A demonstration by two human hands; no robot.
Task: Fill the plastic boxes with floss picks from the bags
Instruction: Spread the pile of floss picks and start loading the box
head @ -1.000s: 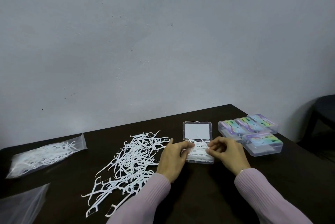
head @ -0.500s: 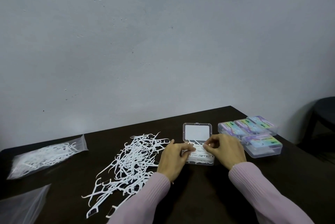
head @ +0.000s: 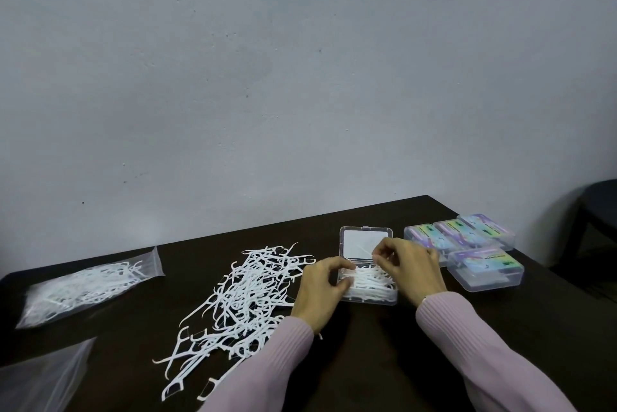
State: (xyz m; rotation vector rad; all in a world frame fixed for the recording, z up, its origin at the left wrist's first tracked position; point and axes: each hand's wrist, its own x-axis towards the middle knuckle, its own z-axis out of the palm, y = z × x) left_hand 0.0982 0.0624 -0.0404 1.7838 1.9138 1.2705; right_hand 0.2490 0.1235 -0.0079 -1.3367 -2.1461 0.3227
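A clear plastic box (head: 367, 296) lies open on the dark table, its lid (head: 359, 242) folded back, with white floss picks (head: 369, 278) heaped inside. My left hand (head: 320, 289) rests at the box's left edge, fingers curled on the picks. My right hand (head: 412, 269) hovers over the box's right side and pinches a single floss pick (head: 365, 249) between thumb and fingertips. A loose pile of floss picks (head: 247, 291) is spread on the table left of the box. A clear bag of picks (head: 86, 286) lies at far left.
Several closed boxes with colourful labels (head: 484, 264) sit right of the open box, near the table's right edge. An empty clear bag (head: 36, 378) lies at the bottom left. A dark chair (head: 597, 211) stands beyond the table's right corner. A grey wall is behind.
My right hand has risen slightly above the picks in the box and moved toward the lid, with one pick pinched. My left hand has stayed at the box's left edge.
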